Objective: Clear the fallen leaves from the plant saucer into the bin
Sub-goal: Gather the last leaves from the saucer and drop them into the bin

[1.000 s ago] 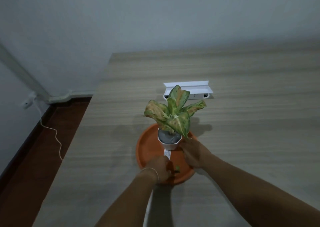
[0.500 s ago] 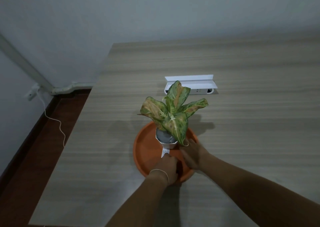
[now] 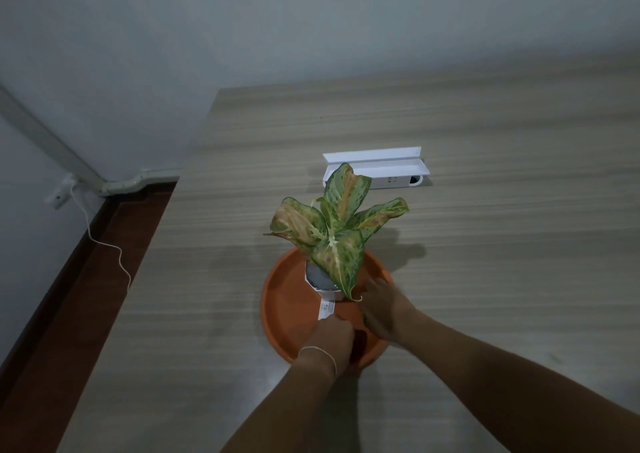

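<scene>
An orange round saucer [image 3: 287, 300] sits on the wooden table, with a small white pot [image 3: 325, 291] standing in it. The pot holds a plant with speckled green and brown leaves [image 3: 332, 234]. My left hand [image 3: 334, 336] is down in the front of the saucer. Its fingers are closed over the spot where a small green fallen leaf lay, and the leaf is hidden inside them. My right hand [image 3: 384, 310] rests flat in the saucer just right of the pot, fingers spread. No bin is in view.
A white socket box [image 3: 374, 172] lies on the table behind the plant. The table's left edge [image 3: 156, 244] drops to a brown floor. There, a white cable [image 3: 104, 244] runs from a wall socket [image 3: 60, 194].
My left hand has slid forward over the green leaf piece that showed between my hands, and has closed on it. My right hand stays beside the pot. The view has shifted slightly.
</scene>
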A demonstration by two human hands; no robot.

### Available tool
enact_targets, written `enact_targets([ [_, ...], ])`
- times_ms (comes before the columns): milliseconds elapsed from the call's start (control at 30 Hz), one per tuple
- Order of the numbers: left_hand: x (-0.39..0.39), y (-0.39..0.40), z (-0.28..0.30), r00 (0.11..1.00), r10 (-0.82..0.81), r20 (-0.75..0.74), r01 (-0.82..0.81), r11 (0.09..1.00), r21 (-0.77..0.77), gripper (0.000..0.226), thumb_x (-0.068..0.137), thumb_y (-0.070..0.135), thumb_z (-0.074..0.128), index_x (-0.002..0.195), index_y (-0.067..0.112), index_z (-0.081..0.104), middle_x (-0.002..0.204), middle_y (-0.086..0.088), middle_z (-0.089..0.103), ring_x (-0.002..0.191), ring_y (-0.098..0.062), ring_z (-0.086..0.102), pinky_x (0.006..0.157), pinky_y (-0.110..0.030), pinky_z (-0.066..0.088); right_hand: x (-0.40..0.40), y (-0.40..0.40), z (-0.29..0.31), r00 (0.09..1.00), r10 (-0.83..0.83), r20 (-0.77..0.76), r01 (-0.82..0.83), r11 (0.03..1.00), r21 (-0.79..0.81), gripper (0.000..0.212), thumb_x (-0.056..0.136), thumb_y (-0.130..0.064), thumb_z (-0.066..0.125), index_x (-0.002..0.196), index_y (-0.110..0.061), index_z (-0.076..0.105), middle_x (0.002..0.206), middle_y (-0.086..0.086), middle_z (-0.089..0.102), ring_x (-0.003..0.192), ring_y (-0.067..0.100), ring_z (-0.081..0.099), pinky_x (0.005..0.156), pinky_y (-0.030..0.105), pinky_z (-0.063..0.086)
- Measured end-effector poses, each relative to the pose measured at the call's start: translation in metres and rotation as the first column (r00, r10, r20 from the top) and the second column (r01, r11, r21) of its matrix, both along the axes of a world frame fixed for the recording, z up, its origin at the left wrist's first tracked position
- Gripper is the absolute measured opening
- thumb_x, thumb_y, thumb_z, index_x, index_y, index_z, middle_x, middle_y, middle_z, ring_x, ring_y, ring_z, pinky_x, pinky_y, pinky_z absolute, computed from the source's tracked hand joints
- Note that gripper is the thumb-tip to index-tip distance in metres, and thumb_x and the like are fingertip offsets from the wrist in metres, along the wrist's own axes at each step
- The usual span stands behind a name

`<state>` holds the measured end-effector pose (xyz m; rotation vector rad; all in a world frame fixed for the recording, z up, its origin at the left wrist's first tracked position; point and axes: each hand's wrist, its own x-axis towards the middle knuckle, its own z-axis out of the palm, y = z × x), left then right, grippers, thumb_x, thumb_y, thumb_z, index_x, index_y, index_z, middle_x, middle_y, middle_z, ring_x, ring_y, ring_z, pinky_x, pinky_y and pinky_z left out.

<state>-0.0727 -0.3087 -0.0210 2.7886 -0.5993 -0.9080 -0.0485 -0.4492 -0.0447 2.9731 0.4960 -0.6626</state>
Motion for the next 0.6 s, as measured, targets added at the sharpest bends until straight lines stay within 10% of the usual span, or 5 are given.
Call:
enact_targets([
  [400, 0.012, 0.028, -0.009, 0.996, 0.084, 0.041, -0.085, 0.996, 0.037, 0.028, 0.082, 0.028, 0.059, 0.099, 0.008, 0.069, 0.106, -0.016, 0.068, 0.102, -0.035, 0.065, 0.074, -0.035, 0.047, 0.008, 0.003, 0.007, 0.94, -0.333, -0.066, 0.332, 0.861, 0.385, 0.038, 0.091, -0.009, 0.059, 0.13, -0.007, 0.063, 0.138, 0.017, 0.059, 0.134, 0.032, 0.05, 0.115, 0.043, 0.037],
  [600, 0.003, 0.018, -0.01, 0.985, 0.079, 0.152, -0.087, 0.995, 0.046, 0.028, 0.091, 0.023, 0.051, 0.111, 0.007, 0.062, 0.116, -0.019, 0.064, 0.108, -0.039, 0.062, 0.083, -0.04, 0.048, -0.002, 0.015, 0.024, 0.992, -0.125, -0.028, 0.127, 0.985, 0.114, 0.058, 0.089, -0.018, 0.058, 0.144, -0.007, 0.043, 0.147, 0.017, 0.047, 0.136, 0.034, 0.043, 0.112, 0.039, 0.038],
])
